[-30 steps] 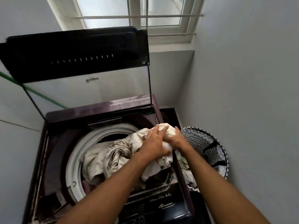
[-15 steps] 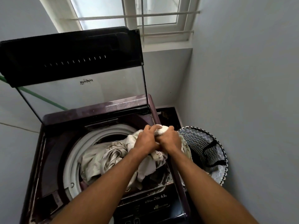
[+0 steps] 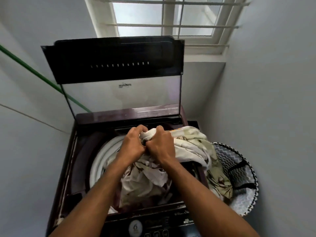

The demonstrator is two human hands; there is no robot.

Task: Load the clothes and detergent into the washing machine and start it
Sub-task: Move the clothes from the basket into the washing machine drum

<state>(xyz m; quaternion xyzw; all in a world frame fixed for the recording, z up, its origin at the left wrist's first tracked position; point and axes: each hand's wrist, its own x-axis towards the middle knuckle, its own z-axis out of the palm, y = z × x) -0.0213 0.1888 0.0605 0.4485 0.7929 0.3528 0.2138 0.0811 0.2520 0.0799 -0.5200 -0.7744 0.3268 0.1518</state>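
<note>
Cloth [image 3: 191, 147], one pale printed bundle, hangs over the round tub opening of one washing machine [image 3: 71, 168], part trailing right into one patterned basket [image 3: 239, 168]. Two hands grip it: left hand [image 3: 133, 144] and right hand [image 3: 161, 146], fingers curled tight, knuckles touching. Beyond stand one raised lid [image 3: 116, 60] and one barred window [image 3: 164, 16].

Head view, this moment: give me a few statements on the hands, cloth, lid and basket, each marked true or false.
1. Both hands, left hand and right hand, grip the pale cloth. True.
2. The washer lid is closed. False: it stands raised.
3. The cloth lies wholly inside the drum. False: part drapes over the right edge toward the basket.
4. The basket stands to the washer's right. True.
</note>
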